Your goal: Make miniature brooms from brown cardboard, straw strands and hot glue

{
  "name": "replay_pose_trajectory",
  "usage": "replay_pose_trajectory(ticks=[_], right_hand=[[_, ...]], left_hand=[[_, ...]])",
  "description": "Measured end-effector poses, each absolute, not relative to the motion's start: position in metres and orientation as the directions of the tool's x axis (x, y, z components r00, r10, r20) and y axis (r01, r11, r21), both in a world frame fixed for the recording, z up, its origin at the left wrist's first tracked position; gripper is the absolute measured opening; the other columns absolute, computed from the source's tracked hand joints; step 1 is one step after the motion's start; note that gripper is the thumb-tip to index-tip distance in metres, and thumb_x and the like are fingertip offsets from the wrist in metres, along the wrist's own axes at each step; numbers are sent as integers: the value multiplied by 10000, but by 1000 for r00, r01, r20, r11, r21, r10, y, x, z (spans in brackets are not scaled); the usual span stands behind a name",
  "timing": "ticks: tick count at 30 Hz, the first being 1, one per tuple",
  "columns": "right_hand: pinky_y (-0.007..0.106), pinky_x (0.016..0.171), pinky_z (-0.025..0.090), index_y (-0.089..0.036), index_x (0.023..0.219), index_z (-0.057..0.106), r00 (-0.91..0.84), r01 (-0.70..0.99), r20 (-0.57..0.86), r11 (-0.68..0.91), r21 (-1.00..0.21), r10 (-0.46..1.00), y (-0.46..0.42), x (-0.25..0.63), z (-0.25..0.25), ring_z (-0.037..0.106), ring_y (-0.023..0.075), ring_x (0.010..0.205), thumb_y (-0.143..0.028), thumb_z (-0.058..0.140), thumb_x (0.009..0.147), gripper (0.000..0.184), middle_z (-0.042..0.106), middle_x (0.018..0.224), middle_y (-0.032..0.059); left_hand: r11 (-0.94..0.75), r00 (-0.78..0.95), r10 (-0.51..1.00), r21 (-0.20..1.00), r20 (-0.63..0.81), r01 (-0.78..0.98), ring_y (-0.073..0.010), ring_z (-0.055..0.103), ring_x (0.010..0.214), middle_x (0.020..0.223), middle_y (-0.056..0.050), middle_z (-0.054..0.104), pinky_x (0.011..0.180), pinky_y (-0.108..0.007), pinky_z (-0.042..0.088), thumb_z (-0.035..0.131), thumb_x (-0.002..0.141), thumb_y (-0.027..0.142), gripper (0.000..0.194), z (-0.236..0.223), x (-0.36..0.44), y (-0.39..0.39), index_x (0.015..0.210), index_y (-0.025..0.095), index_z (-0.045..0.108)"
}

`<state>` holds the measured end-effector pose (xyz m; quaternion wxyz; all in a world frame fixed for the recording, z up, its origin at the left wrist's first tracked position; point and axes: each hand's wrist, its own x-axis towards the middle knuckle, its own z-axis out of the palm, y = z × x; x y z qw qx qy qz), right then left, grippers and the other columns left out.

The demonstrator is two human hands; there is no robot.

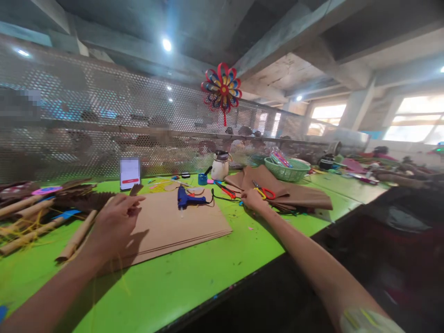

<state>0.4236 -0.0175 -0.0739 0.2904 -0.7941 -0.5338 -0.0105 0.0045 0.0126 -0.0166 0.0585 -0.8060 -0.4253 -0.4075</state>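
Observation:
My left hand (116, 219) is over the left edge of a stack of brown paper sheets (183, 224), its fingers curled together. A small brown piece (136, 189) shows just above those fingers; whether they grip it is unclear. Brown fringed paper (85, 203) lies behind this hand. My right hand (254, 200) reaches to the crumpled brown paper (301, 194), fingers closed and their tips mostly hidden. Scissors with red and yellow handles (265, 192) lie right beside it. Red-handled pliers or scissors (227, 191) lie to its left. A blue glue gun (189, 199) rests on the sheets.
Brown paper tubes (74, 238) and yellow strands cover the table's left. At the back stand a phone (130, 173), a blue tape dispenser (203, 179), a white jug (219, 167) and a green basket (287, 171). A pinwheel flower (224, 88) rises before the perforated metal screen (138, 111).

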Motion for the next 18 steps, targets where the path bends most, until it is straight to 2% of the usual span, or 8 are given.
replay_pose_trajectory(ticks=[2,6,9,11,13,15,16,18], right_hand=[[244,748,411,-165,779,741,424,878,332,-292,-381,843,-18,420,-76,606,202,864,-142,573,690,193,716,846,83],[240,768,407,-196,879,735,404,907,334,-324,-270,851,-27,420,-78,594,204,912,-147,529,730,258,712,912,77],[235,757,407,-187,895,732,379,923,338,-329,-198,861,-32,417,-80,598,198,886,-147,499,755,275,708,912,87],[240,744,405,-162,896,729,363,932,343,-329,-155,866,-34,414,-82,599,196,865,-156,480,771,279,703,910,106],[237,731,403,-150,900,726,345,938,349,-323,-122,871,-34,412,-82,598,191,853,-184,468,791,282,701,911,111],[221,711,399,-158,908,723,335,942,352,-320,-103,874,-33,413,-81,602,175,837,-223,452,816,294,705,905,97],[211,700,397,-161,918,721,339,940,354,-326,-97,872,-33,416,-79,605,166,827,-235,441,826,304,707,903,90],[201,673,391,-157,934,718,364,930,359,-358,-86,859,-37,428,-72,613,157,808,-234,416,839,326,711,898,89]], left_hand=[[-652,344,635,242,692,719,-194,570,807,908,-77,597,749,-277,422,400,788,336,344,-16,8,9,972,150,623],[-630,330,692,315,641,710,-188,589,835,894,-53,646,746,-259,424,449,758,406,324,-15,10,7,883,175,637],[-584,342,775,395,531,709,-173,600,761,838,-27,672,710,-251,426,444,764,434,325,-16,12,7,848,182,630],[-566,387,805,389,449,727,-157,589,645,764,-13,668,644,-247,417,446,759,465,364,-18,12,6,867,172,632],[-609,478,769,258,425,750,-154,565,585,733,-13,658,597,-250,393,504,703,506,432,-23,13,6,914,156,645],[-666,579,683,56,445,744,-171,564,618,783,-33,663,596,-259,375,553,654,511,499,-29,13,8,980,147,654],[-681,616,640,-34,459,732,-186,570,657,828,-48,667,610,-267,373,549,661,502,511,-33,13,10,1012,145,654],[-691,662,588,-137,465,710,-214,579,722,889,-76,673,635,-284,375,509,703,481,495,-40,12,14,1035,146,659]])
